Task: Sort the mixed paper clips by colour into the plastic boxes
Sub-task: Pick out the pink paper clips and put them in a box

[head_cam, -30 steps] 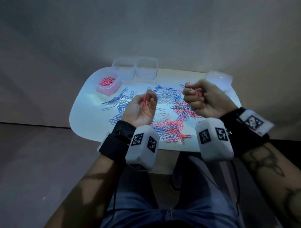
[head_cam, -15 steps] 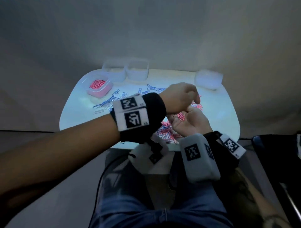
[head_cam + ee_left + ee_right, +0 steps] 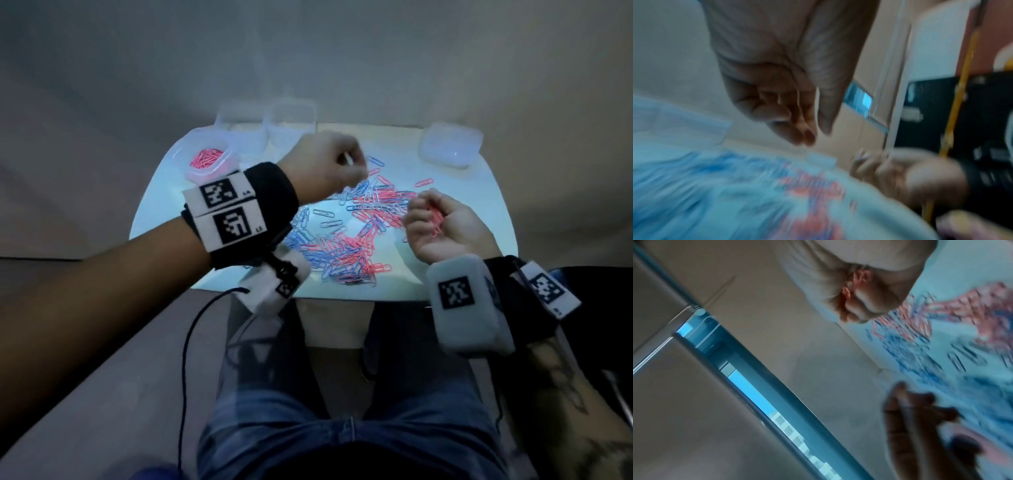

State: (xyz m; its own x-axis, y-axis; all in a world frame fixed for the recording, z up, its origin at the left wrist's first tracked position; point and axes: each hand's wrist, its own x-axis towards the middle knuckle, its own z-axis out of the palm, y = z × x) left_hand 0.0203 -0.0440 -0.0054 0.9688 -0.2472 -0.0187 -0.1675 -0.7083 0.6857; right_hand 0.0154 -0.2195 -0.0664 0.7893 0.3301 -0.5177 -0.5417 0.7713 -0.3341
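Observation:
Pink and blue paper clips lie mixed in a pile (image 3: 346, 246) on the white table (image 3: 154, 212). My right hand (image 3: 423, 221) hovers palm up over the pile's right side, fingers curled round a bunch of pink clips (image 3: 435, 219); the clips (image 3: 857, 277) show red inside the fist in the right wrist view. My left hand (image 3: 346, 168) hangs back-up over the pile's far edge with its fingers (image 3: 797, 129) curled. That view is blurred and I cannot tell whether a clip is between them. A plastic box with pink clips (image 3: 209, 161) stands at the far left.
Two clear boxes (image 3: 239, 126) (image 3: 291, 123) stand side by side at the table's back edge with nothing visible in them. Another clear box (image 3: 450, 147) sits at the back right. My knees are under the table's near edge, and a black cable hangs from my left wrist.
My left hand was over my right palm half a second ago; it has since drawn away to the far middle of the table. The right hand still holds pink clips, shifted slightly right.

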